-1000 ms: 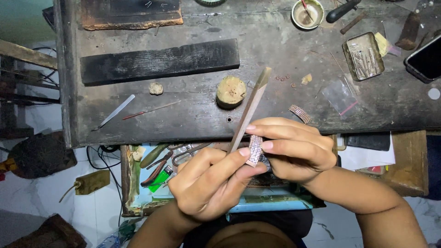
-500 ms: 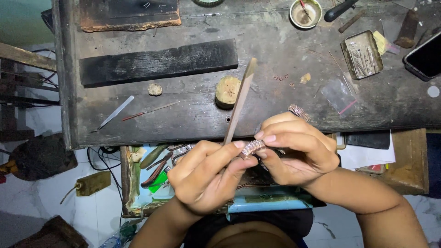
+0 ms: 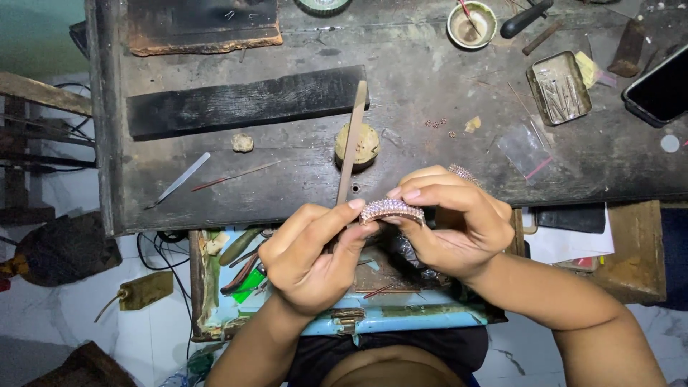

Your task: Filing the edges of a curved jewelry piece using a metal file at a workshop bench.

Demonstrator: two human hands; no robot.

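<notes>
Above the open drawer, at the near edge of the workbench: both hands meet over a small piece of jewellery.

Left hand [image 3: 315, 258]: closed around the lower end of a long flat file [image 3: 351, 143], thumb and forefinger pinching it; the file's upper end slants away over the bench.

Right hand [image 3: 451, 222]: fingers curled, thumb and fingertips pinching a curved, stone-set bracelet [image 3: 392, 210] from its right side and from beneath.

Bracelet, position: held in the air between the two hands, its studded outer face turned up toward the camera, touching or just beside the left forefinger; whether the file meets it cannot be told.

Bracelet, handling (judged): light and rigid, a metal band, yet delicate; the small stones and their settings would likely chip or loosen under pressure. Best gripped by the edges and the inner face, not across the stones.

File, handling (judged): stiff, thin, light; held low, so the far end can swing.

Workbench [image 3: 430, 93]: dark, worn wood, scratched.

On the bench: a black block [image 3: 244, 104], a round tan lump [image 3: 365, 143] just behind the file, a metal tin of small tools [image 3: 559, 87], a little bowl [image 3: 471, 24], a phone [image 3: 663, 89] at the right edge.

Drawer [image 3: 344, 319]: blue-fronted, holding pliers [image 3: 240, 265] and scraps.
</notes>
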